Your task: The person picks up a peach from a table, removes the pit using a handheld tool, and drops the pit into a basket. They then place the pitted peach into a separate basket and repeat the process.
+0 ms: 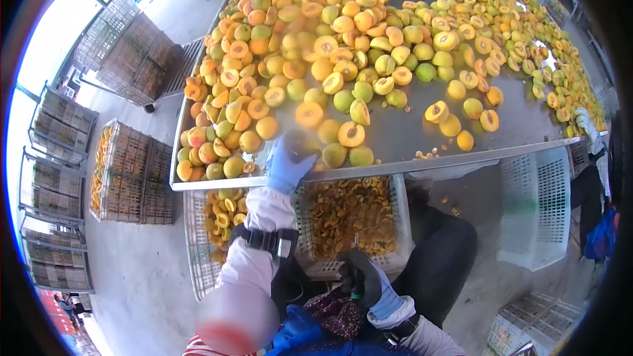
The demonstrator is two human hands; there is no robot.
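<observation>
My left hand point(289, 163), in a blue glove, reaches up to the near edge of a metal table point(409, 135). It rests against the whole yellow-green fruits point(333, 153) at that edge; motion blur hides whether its fingers hold one. A big heap of whole and halved orange fruit point(297, 33) covers the table. My right hand point(364, 278), in a dark glove with a blue cuff, is low over my lap, closed round a small dark tool.
Under the table edge stand a white crate of brownish fruit pieces point(349, 221), a crate of fruit halves point(214, 214) and an empty white crate point(534, 207). Stacked wire crates point(132, 171) stand left. A co-worker's gloved hand point(583, 122) is at the table's right end.
</observation>
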